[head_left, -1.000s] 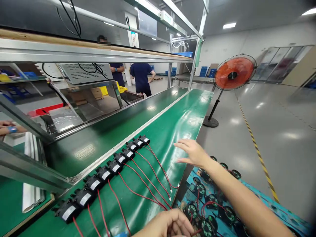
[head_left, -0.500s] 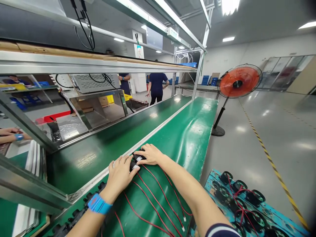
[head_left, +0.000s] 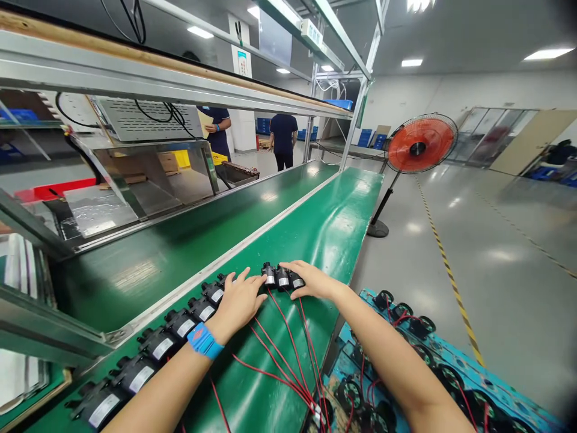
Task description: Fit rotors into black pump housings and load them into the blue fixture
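Several black pump-like motors (head_left: 184, 325) with white labels and red wires stand in a row along the left side of the green bench top (head_left: 347, 198). Over the far end of that row is my left hand (head_left: 238, 300), fingers spread, its index fingertip at the first of three more motors (head_left: 269, 275). My right hand (head_left: 311, 279) curls its thumb and fingers around the rightmost motor (head_left: 296, 280) of the three. The middle motor (head_left: 283, 278) stands between them. Red wires (head_left: 288, 328) trail toward me and gather at white connectors (head_left: 317, 415).
On the right, a blue tray (head_left: 491, 385) holds several black round parts with red wires. A green conveyor belt (head_left: 193, 234) runs beyond a pale rail (head_left: 243, 246). A red-bladed fan (head_left: 419, 147) stands past the bench. Two people (head_left: 283, 135) are in the background.
My hands have moved apart, the left away from the motors it covered. Three motors now show between them, and the row on the left is more exposed. The view has shifted.
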The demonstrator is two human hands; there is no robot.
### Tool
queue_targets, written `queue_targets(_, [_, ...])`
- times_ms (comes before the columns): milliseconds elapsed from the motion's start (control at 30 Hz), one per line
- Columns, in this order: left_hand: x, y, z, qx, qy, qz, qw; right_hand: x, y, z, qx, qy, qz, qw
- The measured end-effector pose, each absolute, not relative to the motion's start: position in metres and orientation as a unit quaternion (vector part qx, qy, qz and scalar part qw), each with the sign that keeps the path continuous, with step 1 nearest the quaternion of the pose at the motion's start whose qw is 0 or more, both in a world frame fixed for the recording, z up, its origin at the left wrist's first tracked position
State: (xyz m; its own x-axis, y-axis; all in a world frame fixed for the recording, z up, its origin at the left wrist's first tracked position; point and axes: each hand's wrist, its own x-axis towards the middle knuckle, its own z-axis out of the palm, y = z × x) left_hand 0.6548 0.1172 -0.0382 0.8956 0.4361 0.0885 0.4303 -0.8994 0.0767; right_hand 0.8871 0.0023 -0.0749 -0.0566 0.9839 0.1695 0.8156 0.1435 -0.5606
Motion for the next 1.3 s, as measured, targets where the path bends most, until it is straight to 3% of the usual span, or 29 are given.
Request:
queue_targets(233, [0.654, 0.12, -0.04, 0.97, 0.237, 0.044, 0.039, 0.89, 0.009, -0.077, -0.663, -0.681, 0.097, 0.296])
queue_targets(433, [0.652, 0.121, -0.042, 0.969, 0.239, 0.039, 0.051, 0.856, 0.026, -0.084, -0.685, -0.693, -0.032, 0.221])
queue_targets(767, [0.656, 0.127, -0.041, 0.953, 0.261, 0.079, 0.129, 0.846, 0.053, -0.084, -0.728, -0.65, -0.036, 0.215])
queue_targets(1033, [0.673, 0.089, -0.036, 0.84, 0.326, 0.162, 0.403, 0.848, 0.022, -0.056, -0.773, -0.544, 0.026, 0.325])
queue_targets(1300, [0.707, -0.068, -0.004, 0.592, 0.206, 0.005, 0.779, 0.895, -0.101, 0.005, -0.775, -0.435, 0.168, 0.427])
